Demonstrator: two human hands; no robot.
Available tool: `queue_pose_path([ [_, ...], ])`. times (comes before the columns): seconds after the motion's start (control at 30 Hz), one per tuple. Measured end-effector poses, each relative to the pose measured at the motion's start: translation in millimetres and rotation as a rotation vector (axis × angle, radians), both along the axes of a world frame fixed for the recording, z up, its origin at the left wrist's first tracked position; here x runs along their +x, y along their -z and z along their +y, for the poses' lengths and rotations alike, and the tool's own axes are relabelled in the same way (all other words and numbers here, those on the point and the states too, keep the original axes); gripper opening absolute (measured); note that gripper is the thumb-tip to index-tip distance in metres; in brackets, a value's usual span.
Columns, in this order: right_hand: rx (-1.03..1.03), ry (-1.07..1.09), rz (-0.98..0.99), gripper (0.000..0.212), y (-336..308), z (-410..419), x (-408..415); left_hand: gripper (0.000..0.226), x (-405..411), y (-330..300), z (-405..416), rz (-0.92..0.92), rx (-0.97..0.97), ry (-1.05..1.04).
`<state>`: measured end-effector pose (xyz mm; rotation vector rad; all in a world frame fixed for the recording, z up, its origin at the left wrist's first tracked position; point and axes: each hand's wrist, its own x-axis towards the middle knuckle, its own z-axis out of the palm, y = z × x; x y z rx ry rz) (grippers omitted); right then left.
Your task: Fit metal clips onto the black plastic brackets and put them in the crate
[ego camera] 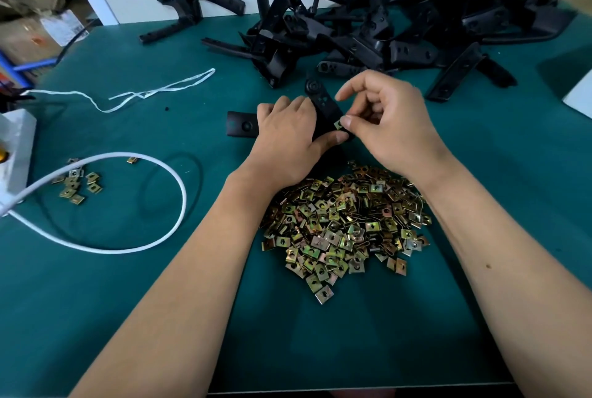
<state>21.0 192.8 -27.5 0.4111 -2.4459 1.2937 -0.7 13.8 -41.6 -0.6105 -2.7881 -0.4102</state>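
right hand pinches clip against bracket, left hand holds bracket

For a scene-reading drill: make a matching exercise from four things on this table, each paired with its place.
Things:
1. clip pile
2. bracket heap
3. white cable
4. string

Places:
A. far edge, by the wall
B. between the forearms
C. left, looped near loose clips
D. left, beyond the cable loop

Pairs: 1-B, 2-A, 3-C, 4-D
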Motion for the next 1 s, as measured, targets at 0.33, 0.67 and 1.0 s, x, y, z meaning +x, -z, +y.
queue_pose_path([
  [0.33,0.031,0.024,-0.114,0.015,-4.1,15.5,1.3,0.040,-3.5,-4.2,-6.6,-0.179,0.322,0.000],
  [0.67,0.448,-0.233,-0.385,0.012,-5.6,28.5,-0.8,0.032,-3.4,2.0,-7.4,-0.235,0.652,-0.089],
  [1.0,-0.276,0.078,-0.257,0.007,5.4,25.0,-6.1,0.034,-1.1,0.2,-8.0,-0.250,0.709,-0.031],
])
